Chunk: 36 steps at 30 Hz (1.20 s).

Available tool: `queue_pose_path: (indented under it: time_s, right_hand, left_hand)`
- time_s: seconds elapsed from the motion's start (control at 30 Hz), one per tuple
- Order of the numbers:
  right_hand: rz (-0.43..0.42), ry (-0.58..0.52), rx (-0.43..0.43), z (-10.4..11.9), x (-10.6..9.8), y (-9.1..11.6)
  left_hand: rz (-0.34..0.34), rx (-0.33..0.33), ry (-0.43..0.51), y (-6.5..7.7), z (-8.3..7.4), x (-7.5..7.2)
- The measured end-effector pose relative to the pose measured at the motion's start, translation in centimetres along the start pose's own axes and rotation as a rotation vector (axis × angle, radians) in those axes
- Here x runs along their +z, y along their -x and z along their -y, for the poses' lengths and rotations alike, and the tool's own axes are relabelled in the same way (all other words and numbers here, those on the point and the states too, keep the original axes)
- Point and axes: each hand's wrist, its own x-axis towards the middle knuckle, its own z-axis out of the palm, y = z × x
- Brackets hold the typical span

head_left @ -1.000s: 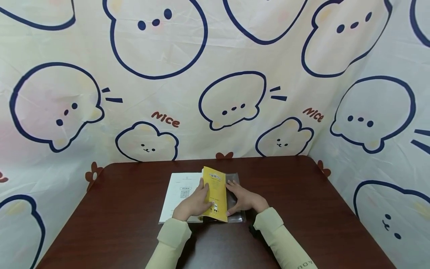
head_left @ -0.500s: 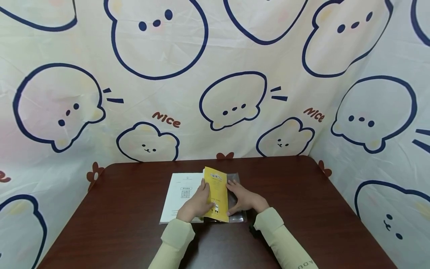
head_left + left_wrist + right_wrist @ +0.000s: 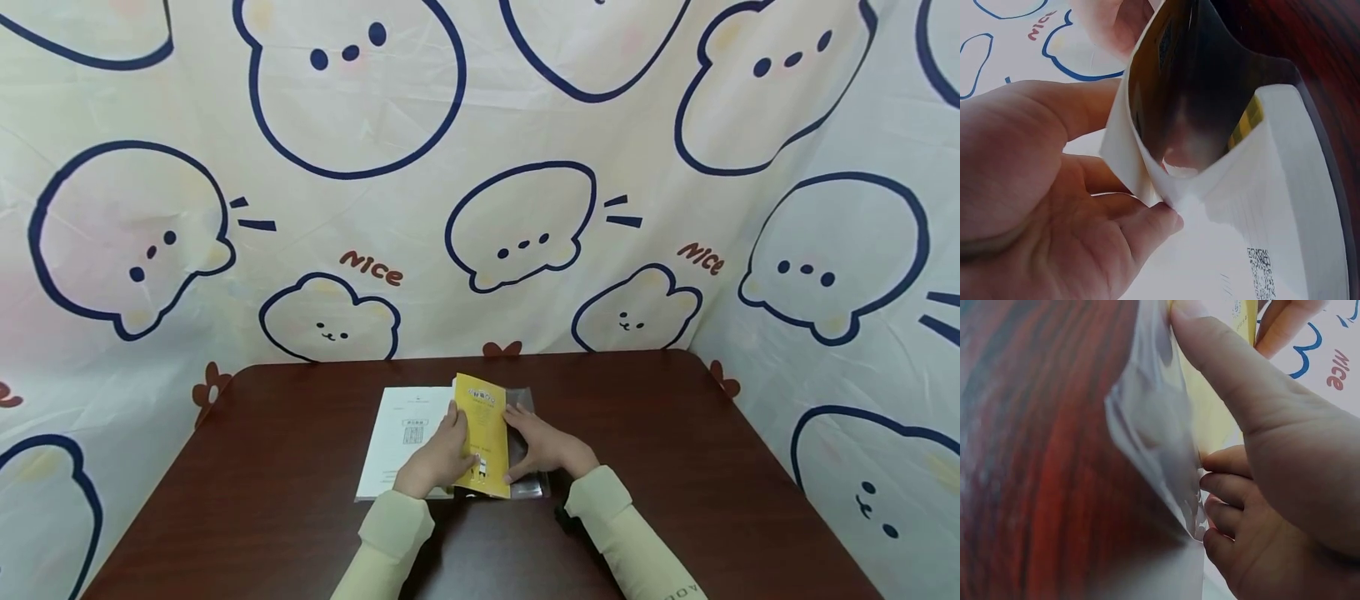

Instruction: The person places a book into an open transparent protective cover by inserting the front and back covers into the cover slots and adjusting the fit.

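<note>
An opened book lies on the table, its white page (image 3: 405, 410) with a QR code at the left and its yellow cover (image 3: 486, 425) raised in the middle. A clear plastic book sleeve (image 3: 534, 487) sticks out from under the yellow cover at the right. My left hand (image 3: 438, 454) holds the cover's left side; the left wrist view has its fingers pinching the folded white edge (image 3: 1129, 137). My right hand (image 3: 551, 446) grips the cover's right edge, thumb low and fingers high. In the right wrist view, crinkled plastic (image 3: 1147, 419) bulges beside its fingertips (image 3: 1213, 481).
The dark brown wooden table (image 3: 262, 475) extends around the book on all sides. A cloth backdrop (image 3: 525, 125) printed with bear faces hangs behind and along both sides. Something black (image 3: 567, 518) sits by the right cuff.
My left wrist has shifted slightly to the right since one second ago. Both hands keep their hold, and the book and plastic sleeve look the same.
</note>
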Motion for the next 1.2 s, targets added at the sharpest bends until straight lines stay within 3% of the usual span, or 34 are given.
queue_pose_path:
  time_s: [0.33,0.5,0.7,0.97,1.2]
  right_hand:
    - [-0.004,-0.012,-0.007,0.0,0.2,0.0]
    - [-0.01,-0.013,0.002,0.1,0.0,0.0]
    - [-0.014,-0.042,-0.004,-0.1,0.0,0.2]
    - [0.043,-0.081,-0.067,-0.3,0.2,0.4]
    - [0.023,-0.075,-0.076,-0.3,0.1,0.2]
  left_hand:
    - [0.015,0.028,0.045,0.2,0.3,-0.5]
    - [0.069,0.089,0.114,0.0,1.7,-1.3]
    - [0.127,0.108,0.186,0.2,2.7,-1.8]
    - [0.122,0.107,0.156,0.3,2.2,-1.1]
    - [0.087,0.08,0.108,0.4,1.1,-0.5]
